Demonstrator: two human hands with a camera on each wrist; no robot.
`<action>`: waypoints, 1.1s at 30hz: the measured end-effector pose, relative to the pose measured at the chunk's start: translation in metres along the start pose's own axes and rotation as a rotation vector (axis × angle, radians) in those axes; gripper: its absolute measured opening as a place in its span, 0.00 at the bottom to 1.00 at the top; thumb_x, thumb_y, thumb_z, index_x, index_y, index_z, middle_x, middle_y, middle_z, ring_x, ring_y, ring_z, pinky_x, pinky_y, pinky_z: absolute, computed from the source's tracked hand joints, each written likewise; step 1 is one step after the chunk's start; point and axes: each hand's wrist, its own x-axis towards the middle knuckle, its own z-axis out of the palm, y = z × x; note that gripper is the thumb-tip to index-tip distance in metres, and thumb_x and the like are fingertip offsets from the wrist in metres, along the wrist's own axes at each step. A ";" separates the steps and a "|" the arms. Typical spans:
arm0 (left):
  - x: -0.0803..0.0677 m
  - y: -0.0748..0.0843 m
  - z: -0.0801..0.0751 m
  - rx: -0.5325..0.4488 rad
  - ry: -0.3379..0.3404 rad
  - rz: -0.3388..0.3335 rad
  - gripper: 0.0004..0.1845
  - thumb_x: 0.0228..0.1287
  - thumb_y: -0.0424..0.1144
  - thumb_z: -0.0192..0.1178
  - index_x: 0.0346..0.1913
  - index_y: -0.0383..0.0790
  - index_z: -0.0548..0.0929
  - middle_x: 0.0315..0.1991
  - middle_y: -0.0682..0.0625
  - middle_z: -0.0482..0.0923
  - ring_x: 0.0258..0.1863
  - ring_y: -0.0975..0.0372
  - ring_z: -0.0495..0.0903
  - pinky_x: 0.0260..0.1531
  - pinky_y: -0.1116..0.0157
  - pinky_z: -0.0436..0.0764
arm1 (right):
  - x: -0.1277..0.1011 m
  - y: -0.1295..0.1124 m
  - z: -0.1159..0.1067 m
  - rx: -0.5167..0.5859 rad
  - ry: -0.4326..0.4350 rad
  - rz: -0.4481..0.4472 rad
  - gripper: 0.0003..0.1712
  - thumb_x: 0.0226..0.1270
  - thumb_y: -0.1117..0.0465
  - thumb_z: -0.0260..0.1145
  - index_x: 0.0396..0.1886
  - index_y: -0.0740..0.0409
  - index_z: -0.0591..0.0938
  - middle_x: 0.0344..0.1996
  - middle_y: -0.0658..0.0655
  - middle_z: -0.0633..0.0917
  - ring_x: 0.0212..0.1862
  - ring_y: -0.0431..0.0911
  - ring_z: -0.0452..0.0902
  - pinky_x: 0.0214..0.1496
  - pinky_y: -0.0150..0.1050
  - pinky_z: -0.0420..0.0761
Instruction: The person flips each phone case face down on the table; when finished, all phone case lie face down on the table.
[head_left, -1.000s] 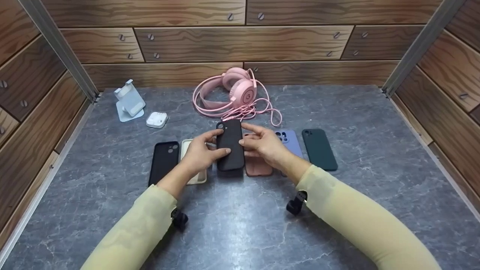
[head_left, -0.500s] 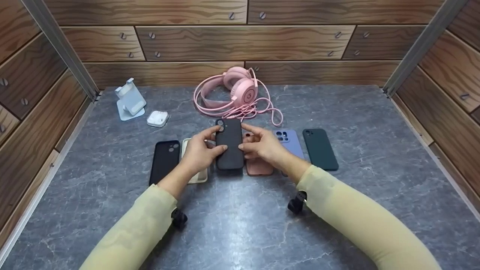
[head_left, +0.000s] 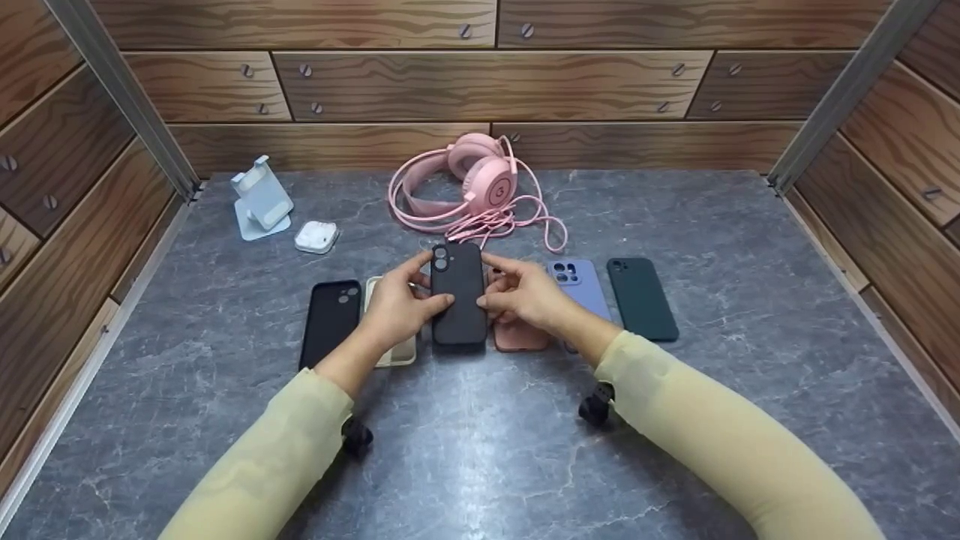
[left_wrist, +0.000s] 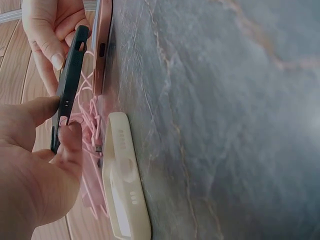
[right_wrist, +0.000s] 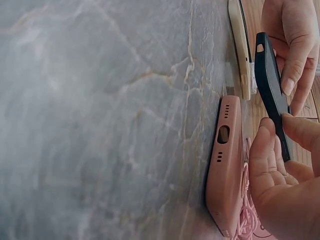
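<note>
Both hands hold a black phone case [head_left: 459, 319] between them, its back and camera cutouts facing up in the head view. My left hand [head_left: 397, 304] grips the left edge with thumb and fingers. On the right edge, my right hand [head_left: 529, 298] pinches with curled fingers. Both wrist views show the case [left_wrist: 70, 85] raised off the table. Left of it lies a cream case [left_wrist: 125, 175], partly hidden by my left hand. To its right is a brownish-pink case [right_wrist: 225, 165], partly under my right hand.
Another black case [head_left: 328, 322] lies at the row's left end, inside up. A lavender case [head_left: 589, 292] and a dark green case [head_left: 643, 300] lie at the right. Behind are pink headphones [head_left: 487, 184], white earphones in a clear box [head_left: 316, 237] and a light blue stand [head_left: 262, 196].
The held case has straightened and shifted slightly toward me. My left index finger has slid from over the camera cutouts to the case's edge. The other cases stay in place.
</note>
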 end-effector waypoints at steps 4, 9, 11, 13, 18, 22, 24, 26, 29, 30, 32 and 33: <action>0.001 -0.002 0.000 0.011 -0.008 -0.005 0.40 0.54 0.38 0.73 0.70 0.40 0.69 0.37 0.46 0.80 0.31 0.59 0.80 0.31 0.65 0.80 | 0.000 0.001 -0.001 -0.025 -0.018 0.005 0.45 0.58 0.69 0.72 0.74 0.52 0.64 0.32 0.60 0.85 0.29 0.54 0.83 0.26 0.43 0.83; 0.001 -0.004 0.001 0.015 -0.025 -0.019 0.40 0.55 0.38 0.72 0.70 0.40 0.68 0.39 0.45 0.80 0.33 0.57 0.80 0.31 0.65 0.80 | 0.000 0.001 -0.001 -0.056 -0.028 0.026 0.46 0.57 0.70 0.72 0.75 0.51 0.63 0.33 0.60 0.85 0.29 0.54 0.83 0.26 0.42 0.82; 0.002 -0.005 0.002 0.019 -0.029 -0.028 0.40 0.54 0.38 0.72 0.70 0.40 0.68 0.41 0.44 0.79 0.33 0.57 0.80 0.30 0.65 0.80 | 0.000 0.001 -0.001 -0.065 -0.032 0.034 0.47 0.57 0.70 0.72 0.75 0.51 0.63 0.33 0.60 0.85 0.30 0.54 0.84 0.26 0.42 0.82; 0.002 -0.005 0.003 0.025 -0.031 -0.039 0.40 0.54 0.38 0.72 0.70 0.40 0.68 0.42 0.44 0.78 0.33 0.57 0.80 0.30 0.65 0.80 | 0.000 0.002 -0.001 -0.068 -0.037 0.044 0.47 0.58 0.70 0.72 0.75 0.51 0.62 0.33 0.60 0.85 0.30 0.54 0.83 0.26 0.41 0.82; 0.003 -0.007 0.004 0.025 -0.043 -0.045 0.40 0.54 0.37 0.73 0.70 0.38 0.68 0.42 0.44 0.77 0.33 0.59 0.78 0.31 0.65 0.79 | 0.001 0.004 -0.001 -0.093 -0.049 0.040 0.47 0.57 0.69 0.72 0.75 0.52 0.62 0.32 0.59 0.85 0.29 0.51 0.83 0.24 0.38 0.80; 0.005 -0.008 0.005 0.032 -0.052 -0.039 0.40 0.53 0.36 0.73 0.70 0.37 0.68 0.42 0.44 0.77 0.33 0.59 0.77 0.31 0.66 0.78 | 0.003 0.005 -0.002 -0.122 -0.056 0.026 0.47 0.57 0.69 0.72 0.75 0.54 0.62 0.31 0.59 0.84 0.28 0.49 0.82 0.23 0.37 0.78; 0.005 -0.009 0.006 0.037 -0.055 -0.047 0.41 0.53 0.37 0.73 0.70 0.38 0.68 0.42 0.44 0.77 0.33 0.59 0.78 0.32 0.65 0.78 | 0.003 0.006 -0.003 -0.130 -0.062 0.014 0.47 0.56 0.70 0.72 0.75 0.55 0.62 0.30 0.59 0.84 0.27 0.48 0.82 0.22 0.36 0.78; 0.006 -0.011 0.006 0.037 -0.059 -0.056 0.41 0.53 0.37 0.73 0.71 0.38 0.67 0.42 0.44 0.77 0.34 0.59 0.78 0.33 0.65 0.79 | 0.002 0.003 -0.002 -0.138 -0.068 -0.001 0.47 0.55 0.72 0.71 0.74 0.57 0.62 0.30 0.61 0.84 0.27 0.48 0.81 0.23 0.36 0.78; 0.006 -0.012 0.007 0.036 -0.065 -0.069 0.41 0.54 0.36 0.73 0.71 0.39 0.67 0.42 0.44 0.77 0.34 0.59 0.78 0.34 0.65 0.79 | 0.002 0.004 -0.001 -0.149 -0.064 -0.023 0.47 0.53 0.73 0.72 0.74 0.57 0.64 0.30 0.62 0.84 0.27 0.47 0.80 0.23 0.36 0.78; 0.006 -0.012 0.007 0.034 -0.067 -0.068 0.41 0.54 0.36 0.73 0.71 0.38 0.67 0.42 0.44 0.78 0.34 0.59 0.78 0.34 0.65 0.79 | 0.003 0.005 -0.001 -0.156 -0.063 -0.030 0.47 0.53 0.73 0.72 0.73 0.57 0.64 0.30 0.62 0.84 0.27 0.46 0.80 0.23 0.36 0.78; 0.006 -0.012 0.007 0.038 -0.069 -0.071 0.41 0.54 0.36 0.73 0.71 0.38 0.67 0.42 0.44 0.78 0.34 0.58 0.78 0.34 0.65 0.79 | 0.006 0.010 -0.001 -0.167 -0.060 -0.042 0.48 0.52 0.73 0.73 0.73 0.57 0.65 0.29 0.60 0.84 0.26 0.44 0.79 0.22 0.36 0.78; 0.006 -0.013 0.007 0.041 -0.071 -0.071 0.41 0.54 0.36 0.73 0.71 0.38 0.67 0.42 0.44 0.78 0.34 0.59 0.78 0.34 0.65 0.78 | 0.006 0.010 -0.001 -0.172 -0.062 -0.044 0.48 0.52 0.73 0.73 0.73 0.57 0.65 0.29 0.61 0.84 0.26 0.44 0.79 0.22 0.36 0.78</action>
